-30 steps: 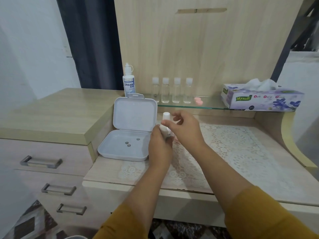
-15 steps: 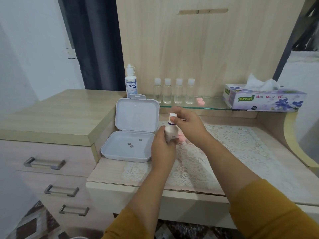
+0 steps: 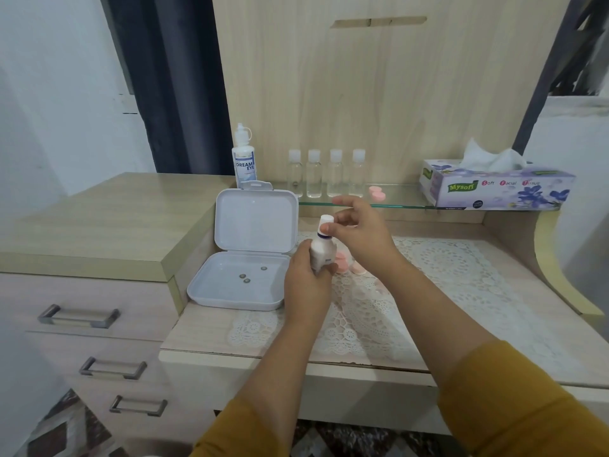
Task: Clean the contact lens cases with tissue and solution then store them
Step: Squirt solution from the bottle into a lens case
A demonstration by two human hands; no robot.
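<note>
We judge the solution step underway: left hand (image 3: 306,278) grips the small solution bottle (image 3: 321,249), right hand (image 3: 359,232) fingers pinch its cap (image 3: 326,220), which must next come off.

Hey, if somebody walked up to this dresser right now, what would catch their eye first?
Probably the two hands at centre: the left hand grips a small white squeeze bottle while the right hand pinches its cap. Just left of them, an open white hinged plastic box sits with three small dark round bits in its tray. On the glass shelf behind, a purple floral tissue box stands at the right end.
</note>
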